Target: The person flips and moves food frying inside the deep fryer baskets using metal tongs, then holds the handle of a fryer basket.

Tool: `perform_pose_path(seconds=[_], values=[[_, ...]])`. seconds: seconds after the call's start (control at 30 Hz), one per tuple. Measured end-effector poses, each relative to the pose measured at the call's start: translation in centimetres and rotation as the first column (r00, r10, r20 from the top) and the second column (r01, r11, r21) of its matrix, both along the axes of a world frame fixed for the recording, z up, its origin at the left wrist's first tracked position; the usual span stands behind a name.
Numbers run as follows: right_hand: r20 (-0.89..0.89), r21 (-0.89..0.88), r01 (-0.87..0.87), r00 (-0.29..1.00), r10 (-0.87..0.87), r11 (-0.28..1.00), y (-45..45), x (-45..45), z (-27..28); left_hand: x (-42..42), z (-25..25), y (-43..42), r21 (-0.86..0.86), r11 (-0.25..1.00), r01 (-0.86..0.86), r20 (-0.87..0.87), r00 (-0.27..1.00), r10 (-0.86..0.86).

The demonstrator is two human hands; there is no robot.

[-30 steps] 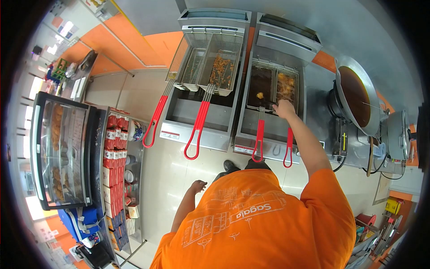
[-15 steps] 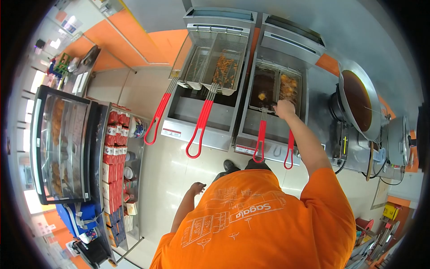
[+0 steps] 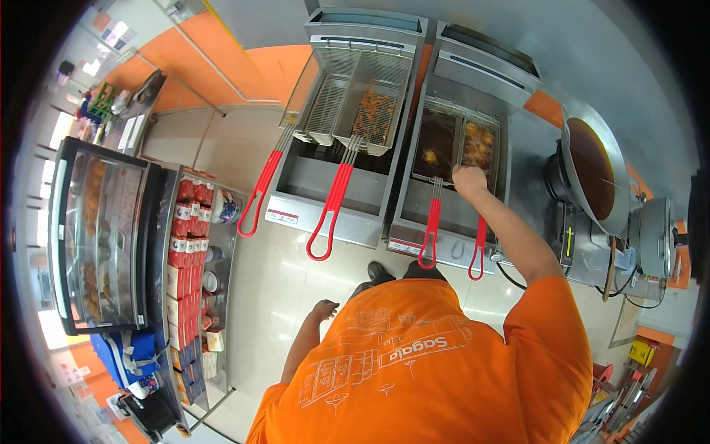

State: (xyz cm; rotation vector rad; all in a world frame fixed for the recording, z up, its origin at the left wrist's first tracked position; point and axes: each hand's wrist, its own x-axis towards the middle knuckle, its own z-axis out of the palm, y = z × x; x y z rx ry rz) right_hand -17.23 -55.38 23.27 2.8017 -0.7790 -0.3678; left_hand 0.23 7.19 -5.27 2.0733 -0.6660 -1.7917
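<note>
At the far left, a glass cabinet (image 3: 107,240) stands behind stacked red boxes (image 3: 191,226), which are shelved facing the aisle, likely for easy reach. The person's left hand (image 3: 324,310) hangs beside the body, fingers loosely bent and parted, with nothing visible in it. Ahead, two raised baskets (image 3: 325,111) sit at the back of the left fryer (image 3: 322,189), one holding brown bits, presumably so oil drips back; their red handles (image 3: 341,185) jut frontward, away from the heat. In the right fryer (image 3: 414,205), two lowered baskets (image 3: 460,133) sit in dark oil, the right one full of golden pieces (image 3: 478,144). The right hand (image 3: 470,181) is over their front edge, fingers curled; I cannot tell what, if anything, they grip. Farther right, a wok (image 3: 620,159) holds brown liquid.
</note>
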Motion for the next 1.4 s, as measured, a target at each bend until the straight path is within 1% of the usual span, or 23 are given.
perform_pose_path(seconds=[0.07, 0.13, 0.2, 0.27, 0.3, 0.4, 0.5, 0.57, 0.67, 0.7, 0.8, 0.9, 0.93, 0.97, 1.03, 1.07, 1.1, 1.17, 1.27, 1.4], values=[[0.017, -0.016, -0.033, 0.999, 0.033, 0.999, 0.3, 0.3, 0.3, 0.3, -2.3, 0.8, -0.035, 0.999, -0.007, -0.021, 1.0, 0.006], [0.022, -0.02, -0.057, 0.998, 0.057, 0.998, 0.0, 0.6, -0.4, 0.3, -1.5, 0.3, 0.014, 0.998, -0.067, -0.034, 0.997, 0.067], [0.015, -0.025, -0.067, 0.998, 0.068, 0.997, -0.2, 0.9, -1.0, 0.3, 2.9, -2.1, 0.145, 0.973, -0.179, -0.024, 0.983, 0.184], [-0.002, -0.032, -0.066, 0.998, 0.065, 0.997, -0.3, 1.3, -1.3, 0.4, 5.0, -3.5, 0.193, 0.952, -0.238, -0.041, 0.967, 0.25], [0.001, -0.026, -0.062, 0.998, 0.063, 0.998, -0.4, 1.4, -1.5, 0.4, 5.1, -3.6, 0.217, 0.939, -0.267, -0.049, 0.958, 0.284], [0.002, 0.001, -0.032, 0.999, 0.032, 0.999, -1.0, 1.7, -2.2, 0.4, 5.5, -4.0, 0.211, 0.935, -0.285, -0.038, 0.954, 0.299], [-0.015, 0.04, 0.041, 0.999, -0.041, 0.998, -2.0, 1.6, -3.3, 0.2, 5.6, -3.9, 0.217, 0.938, -0.27, -0.031, 0.958, 0.284], [-0.031, 0.063, 0.083, 0.996, -0.082, 0.995, -2.6, 1.4, -3.7, 0.0, 5.2, -3.4, 0.165, 0.963, -0.213, -0.012, 0.976, 0.218], [0.03, 0.109, 0.106, 0.994, -0.11, 0.988, -2.4, 1.2, -2.7, -0.2, 2.3, -1.3, 0.067, 0.994, -0.088, -0.009, 0.996, 0.089], [0.029, 0.108, 0.108, 0.993, -0.111, 0.988, -2.4, 1.2, -2.4, -0.2, 2.8, -1.4, 0.03, 0.999, -0.041, -0.01, 0.999, 0.041], [0.029, 0.094, 0.107, 0.994, -0.11, 0.99, -2.3, 1.0, -1.9, -0.6, 5.0, -2.4, 0.155, 0.981, -0.117, 0.001, 0.993, 0.118], [0.035, 0.062, 0.088, 0.995, -0.09, 0.994, -2.0, 0.6, -1.4, -0.6, 6.7, -3.2, 0.184, 0.971, -0.151, 0.018, 0.988, 0.15], [0.042, 0.054, 0.08, 0.996, -0.083, 0.995, -1.8, 0.4, -1.2, -0.6, 5.2, -2.5, 0.129, 0.985, -0.111, 0.01, 0.994, 0.111], [0.049, 0.047, 0.074, 0.996, -0.076, 0.996, -1.6, 0.2, -1.1, -0.4, 2.2, -1.2, 0.073, 0.995, -0.07, 0.004, 0.998, 0.07], [0.053, 0.015, 0.072, 0.996, -0.073, 0.997, -1.4, -0.2, -1.2, -0.3, 3.0, -1.7, 0.063, 0.995, -0.08, -0.003, 0.997, 0.081], [0.054, -0.002, 0.071, 0.996, -0.071, 0.997, -1.3, -0.5, -1.2, -0.4, 3.3, -2.0, 0.11, 0.985, -0.131, -0.003, 0.991, 0.132], [0.062, -0.004, 0.064, 0.996, -0.064, 0.998, -1.3, -0.7, -1.1, -0.5, 4.8, -2.8, 0.156, 0.971, -0.181, -0.002, 0.983, 0.183], [0.079, -0.008, 0.051, 0.996, -0.05, 0.999, -1.1, -1.0, -0.8, -0.5, 6.3, -3.7, 0.18, 0.963, -0.199, 0.006, 0.98, 0.201], [0.105, -0.023, 0.036, 0.994, -0.033, 0.999, -0.8, -1.5, -0.5, -0.4, 6.3, -3.9, 0.199, 0.96, -0.196, -0.006, 0.979, 0.201], [0.089, -0.027, 0.024, 0.996, -0.022, 0.999, -0.2, -0.9, 0.5, -0.5, 5.8, -3.7, 0.197, 0.965, -0.172, -0.008, 0.984, 0.176]])
